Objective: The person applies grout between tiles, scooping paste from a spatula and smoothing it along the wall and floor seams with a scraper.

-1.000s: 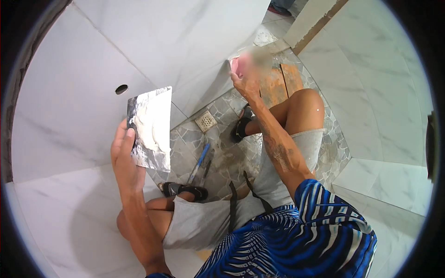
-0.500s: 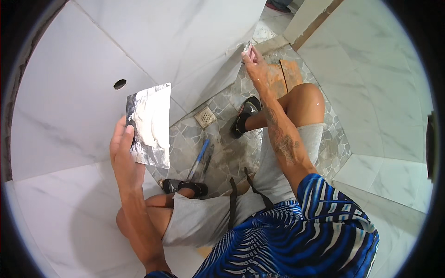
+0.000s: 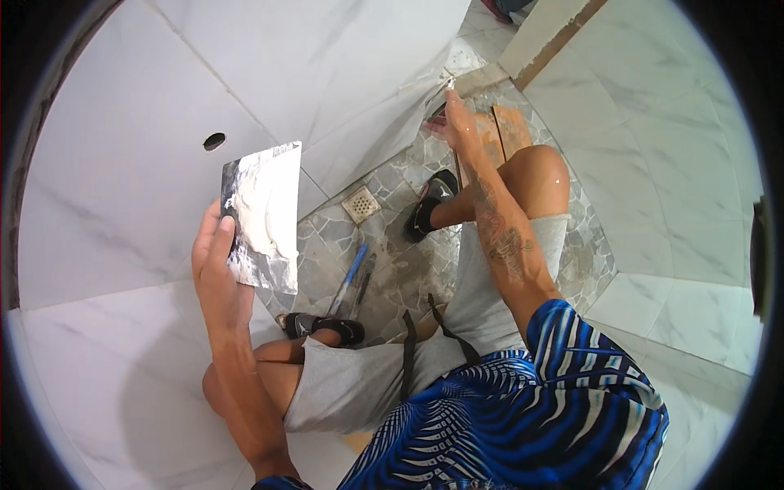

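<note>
My left hand point(image 3: 219, 257) is closed on a flat metal plate point(image 3: 263, 214) smeared with a heap of white paste, held upright in the picture at the left. My right hand point(image 3: 457, 122) reaches up to the lower edge of the white tiled wall point(image 3: 343, 82), near the corner by the doorway. A speck of white shows at its fingertips; whatever it holds is too small and hidden to name. A dark round hole point(image 3: 215, 141) is in the wall above the plate.
On the mosaic floor point(image 3: 327, 237) lie a square drain point(image 3: 362, 205), a blue-handled tool point(image 3: 353, 269), a dark tool point(image 3: 367, 279) and orange boards point(image 3: 512, 131). My feet and bent knees frame the floor. Another person's foot point(image 3: 502, 11) shows beyond the threshold point(image 3: 482, 80).
My right hand has moved up and away toward the wall's corner and turned; the pink item seen in it earlier is now mostly hidden. My left hand and plate have risen slightly.
</note>
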Demonstrator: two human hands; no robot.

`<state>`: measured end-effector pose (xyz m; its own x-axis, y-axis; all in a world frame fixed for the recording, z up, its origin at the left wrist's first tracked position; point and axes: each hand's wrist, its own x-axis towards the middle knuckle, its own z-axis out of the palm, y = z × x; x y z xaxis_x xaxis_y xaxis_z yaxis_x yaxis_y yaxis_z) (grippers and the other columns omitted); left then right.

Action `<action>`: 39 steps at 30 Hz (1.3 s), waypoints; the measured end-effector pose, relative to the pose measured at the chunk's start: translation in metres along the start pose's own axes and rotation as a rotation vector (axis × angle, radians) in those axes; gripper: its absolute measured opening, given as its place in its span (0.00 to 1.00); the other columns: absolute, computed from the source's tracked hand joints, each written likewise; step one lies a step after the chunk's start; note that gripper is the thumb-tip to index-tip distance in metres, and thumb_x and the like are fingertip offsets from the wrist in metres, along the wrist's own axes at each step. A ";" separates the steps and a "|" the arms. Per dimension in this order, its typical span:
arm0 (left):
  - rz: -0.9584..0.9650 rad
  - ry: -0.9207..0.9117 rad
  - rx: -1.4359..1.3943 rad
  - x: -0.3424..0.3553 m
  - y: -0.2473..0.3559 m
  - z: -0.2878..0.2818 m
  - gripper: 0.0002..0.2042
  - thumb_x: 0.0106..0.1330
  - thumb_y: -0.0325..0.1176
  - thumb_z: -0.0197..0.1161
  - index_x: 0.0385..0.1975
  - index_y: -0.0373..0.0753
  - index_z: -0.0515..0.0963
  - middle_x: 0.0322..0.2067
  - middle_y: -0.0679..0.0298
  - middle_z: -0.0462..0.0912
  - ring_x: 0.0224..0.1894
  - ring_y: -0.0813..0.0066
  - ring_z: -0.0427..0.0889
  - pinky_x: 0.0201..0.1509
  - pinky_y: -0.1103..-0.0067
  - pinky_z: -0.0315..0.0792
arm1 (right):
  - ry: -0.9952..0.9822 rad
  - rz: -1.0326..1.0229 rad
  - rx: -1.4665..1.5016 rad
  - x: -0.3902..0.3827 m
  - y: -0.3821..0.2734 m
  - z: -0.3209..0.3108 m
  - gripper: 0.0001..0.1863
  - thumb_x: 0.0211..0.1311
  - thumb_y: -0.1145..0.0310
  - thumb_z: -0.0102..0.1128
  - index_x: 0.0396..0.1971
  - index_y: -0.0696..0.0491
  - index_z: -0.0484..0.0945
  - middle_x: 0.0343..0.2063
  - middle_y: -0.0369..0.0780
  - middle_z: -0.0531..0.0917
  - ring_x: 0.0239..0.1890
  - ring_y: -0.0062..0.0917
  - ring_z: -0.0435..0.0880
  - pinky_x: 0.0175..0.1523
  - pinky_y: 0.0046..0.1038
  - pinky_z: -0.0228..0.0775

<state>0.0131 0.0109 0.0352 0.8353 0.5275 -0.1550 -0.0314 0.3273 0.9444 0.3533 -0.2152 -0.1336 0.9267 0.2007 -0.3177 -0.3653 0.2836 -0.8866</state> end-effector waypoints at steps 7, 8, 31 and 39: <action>0.001 0.050 0.010 -0.006 0.002 0.000 0.18 0.70 0.30 0.44 0.55 0.27 0.65 0.47 0.58 0.75 0.49 0.76 0.75 0.53 0.78 0.68 | 0.041 0.078 -0.025 -0.007 -0.018 0.010 0.22 0.63 0.56 0.50 0.45 0.61 0.70 0.37 0.45 0.72 0.36 0.39 0.76 0.44 0.42 0.73; -0.002 0.062 0.007 -0.006 0.002 -0.002 0.18 0.70 0.30 0.44 0.55 0.27 0.65 0.47 0.58 0.75 0.49 0.76 0.75 0.53 0.78 0.68 | 0.056 0.069 -0.014 -0.009 -0.016 0.009 0.22 0.63 0.56 0.50 0.45 0.61 0.70 0.37 0.44 0.72 0.36 0.39 0.76 0.45 0.42 0.73; 0.122 0.099 -0.017 0.002 0.011 -0.005 0.17 0.69 0.29 0.46 0.54 0.27 0.66 0.45 0.58 0.76 0.46 0.76 0.77 0.49 0.79 0.72 | -0.335 -0.104 -0.364 -0.144 0.117 0.149 0.25 0.60 0.55 0.57 0.48 0.60 0.73 0.30 0.42 0.79 0.31 0.24 0.76 0.36 0.27 0.72; 0.114 0.124 -0.044 0.003 0.003 0.003 0.17 0.69 0.30 0.45 0.54 0.26 0.66 0.44 0.58 0.76 0.46 0.77 0.77 0.50 0.80 0.71 | -0.063 -0.210 -0.439 -0.063 0.059 0.019 0.20 0.64 0.60 0.52 0.46 0.61 0.73 0.35 0.44 0.79 0.33 0.29 0.81 0.36 0.31 0.80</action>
<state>0.0173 0.0112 0.0380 0.7509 0.6550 -0.0844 -0.1484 0.2919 0.9449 0.2720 -0.1931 -0.1593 0.9644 0.2415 -0.1074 -0.0865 -0.0956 -0.9916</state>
